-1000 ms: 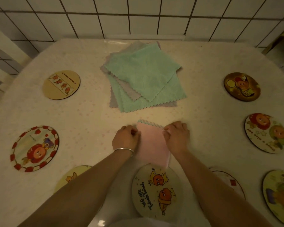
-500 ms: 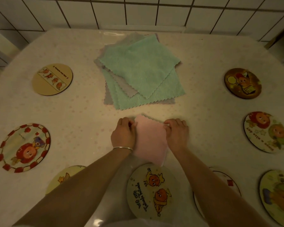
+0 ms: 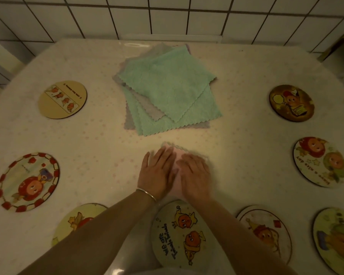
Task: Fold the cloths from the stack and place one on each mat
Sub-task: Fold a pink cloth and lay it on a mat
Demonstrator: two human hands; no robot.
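A folded pink cloth [image 3: 176, 155] lies on the table just in front of me. My left hand [image 3: 157, 173] and my right hand [image 3: 195, 175] lie flat on it side by side, fingers straight, pressing it down and hiding most of it. Behind it sits the stack of green and grey cloths [image 3: 167, 90], spread unevenly. Round picture mats ring the table: one [image 3: 179, 235] right below my hands, others at the left [image 3: 62, 99] [image 3: 28, 181] and at the right [image 3: 291, 103] [image 3: 319, 161].
More mats lie at the near edge: one under my left forearm [image 3: 72, 221], two at the lower right [image 3: 266, 231] [image 3: 336, 239]. A white tiled wall [image 3: 167, 14] closes off the table's far side. A chair back shows at the far left.
Both hands pinched the pink cloth's upper corners before. They have since let go and now lie flat on the cloth, closer together. The camera has moved in nearer to the table.
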